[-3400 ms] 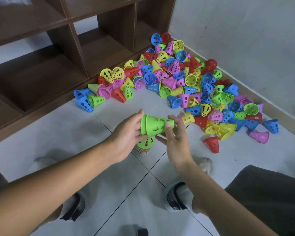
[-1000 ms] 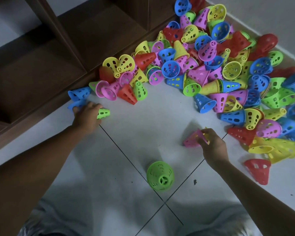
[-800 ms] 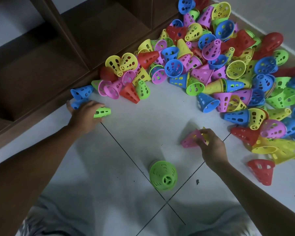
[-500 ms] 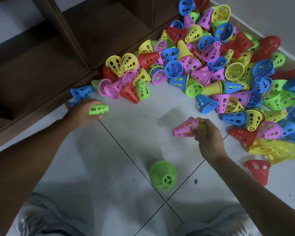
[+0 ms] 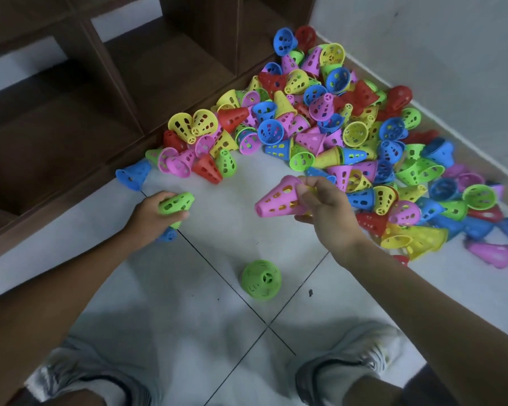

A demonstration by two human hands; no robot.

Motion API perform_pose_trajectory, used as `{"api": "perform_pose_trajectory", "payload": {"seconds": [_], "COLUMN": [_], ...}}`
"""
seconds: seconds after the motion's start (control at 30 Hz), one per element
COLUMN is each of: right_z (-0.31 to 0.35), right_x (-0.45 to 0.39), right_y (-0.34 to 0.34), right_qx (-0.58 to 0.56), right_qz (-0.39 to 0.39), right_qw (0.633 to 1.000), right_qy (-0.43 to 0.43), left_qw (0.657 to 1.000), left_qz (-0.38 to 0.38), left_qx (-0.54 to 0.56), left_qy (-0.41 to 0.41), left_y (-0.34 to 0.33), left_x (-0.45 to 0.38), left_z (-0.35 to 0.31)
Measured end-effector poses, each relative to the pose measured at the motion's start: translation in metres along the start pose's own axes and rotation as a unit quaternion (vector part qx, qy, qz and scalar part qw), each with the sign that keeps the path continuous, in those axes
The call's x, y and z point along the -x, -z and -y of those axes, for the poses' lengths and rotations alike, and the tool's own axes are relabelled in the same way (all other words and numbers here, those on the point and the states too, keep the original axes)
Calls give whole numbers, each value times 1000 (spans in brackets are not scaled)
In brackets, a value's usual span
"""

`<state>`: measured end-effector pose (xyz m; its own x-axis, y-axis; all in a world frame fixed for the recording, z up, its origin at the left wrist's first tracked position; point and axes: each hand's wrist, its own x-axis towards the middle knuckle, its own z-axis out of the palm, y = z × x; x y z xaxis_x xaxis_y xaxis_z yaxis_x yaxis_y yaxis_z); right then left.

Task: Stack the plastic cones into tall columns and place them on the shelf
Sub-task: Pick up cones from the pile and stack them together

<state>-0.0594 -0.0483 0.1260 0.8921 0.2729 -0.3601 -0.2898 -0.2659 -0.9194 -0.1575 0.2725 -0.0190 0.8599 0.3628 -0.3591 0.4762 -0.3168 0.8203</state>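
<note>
Perforated multicolored plastic cones

Both forearms are bare, sleeveless; pale grey-white shoes (dark-collared at the ankle) stand just below the green stack.

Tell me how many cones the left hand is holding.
2: a green cone gripped by the left hand, a blue cone beneath its palm; more may be hidden.
</note>
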Motion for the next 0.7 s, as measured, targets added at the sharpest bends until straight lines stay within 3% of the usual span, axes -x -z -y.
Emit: {"api": "perform_pose_trajectory", "payload": {"seconds": [0.2,0.4,0.6,0.7], "right_z": [17,17,10,3], "right_x": [45,89,99,92], "right_y": [18,27,15,10], "right_qx": [0,-85,-147,-122], "right_qz": [-71,-122,-127,-117], "right_qw": [997,989,978,979], "right_qy": [20,-1,-69,-118], "left_qw": [987,977,954,947], "left_qz": [42,87,47,31], "left_qx": [145,182,296,320], "left_qy": [-50,-72,-26,-14], "left_y": [-25,-35,-50,-56], "left_x": [42,106,132,138], "left_z": [-85,-133,-155,-158]}}
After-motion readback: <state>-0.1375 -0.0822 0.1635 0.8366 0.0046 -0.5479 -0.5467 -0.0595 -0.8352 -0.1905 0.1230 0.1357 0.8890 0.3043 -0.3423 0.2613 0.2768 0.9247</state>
